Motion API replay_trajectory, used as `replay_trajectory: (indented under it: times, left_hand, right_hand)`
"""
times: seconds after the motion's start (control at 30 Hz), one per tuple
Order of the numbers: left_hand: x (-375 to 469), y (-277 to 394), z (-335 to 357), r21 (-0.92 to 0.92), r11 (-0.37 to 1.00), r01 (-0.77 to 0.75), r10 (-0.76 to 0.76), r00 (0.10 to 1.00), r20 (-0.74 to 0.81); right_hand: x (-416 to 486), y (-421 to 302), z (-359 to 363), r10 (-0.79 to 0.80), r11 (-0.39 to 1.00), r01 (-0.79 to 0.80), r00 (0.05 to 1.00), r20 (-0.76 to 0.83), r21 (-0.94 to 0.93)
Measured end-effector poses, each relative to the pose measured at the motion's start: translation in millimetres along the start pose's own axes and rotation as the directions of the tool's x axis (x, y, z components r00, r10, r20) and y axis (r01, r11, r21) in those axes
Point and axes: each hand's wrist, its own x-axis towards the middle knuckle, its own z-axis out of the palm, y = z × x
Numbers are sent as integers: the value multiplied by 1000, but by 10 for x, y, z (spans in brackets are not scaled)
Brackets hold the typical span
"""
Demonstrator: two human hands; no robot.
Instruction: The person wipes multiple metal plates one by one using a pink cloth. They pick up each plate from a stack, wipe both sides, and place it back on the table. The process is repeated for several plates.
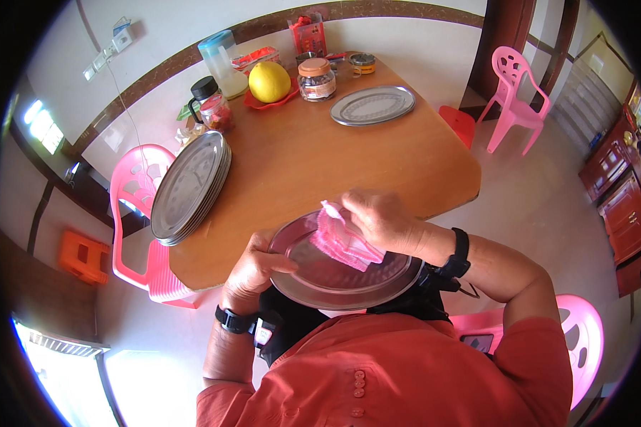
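Observation:
An oval metal plate is tilted over my lap at the table's near edge. My left hand grips its left rim, thumb on the upper face. My right hand, slightly blurred, holds a pink cloth that hangs over the plate's face. To the left, a stack of several similar oval metal plates lies at the table's left edge. Another oval metal plate rests flat by itself towards the far right of the table.
On the wooden table, a yellow pomelo-like fruit sits in a red dish, near a lidded jar, a plastic pitcher and a black-lidded jar. Pink plastic chairs stand left and far right; a red stool is beside the table.

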Motion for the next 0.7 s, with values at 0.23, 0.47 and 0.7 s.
replay_trajectory:
  times: [0.23,0.47,0.7]
  left_hand:
    - [-4,24,-33,-15,965,263,-257,952,168]
    - [-130,-42,-37,-30,954,300,-289,939,183]
    - [-143,125,98,-76,968,239,-227,963,142]
  right_hand:
    - [225,-382,176,-254,967,254,967,33,-3]
    - [137,-341,101,-151,988,147,978,141,36]
    - [51,-276,89,-81,996,83,994,-78,16]
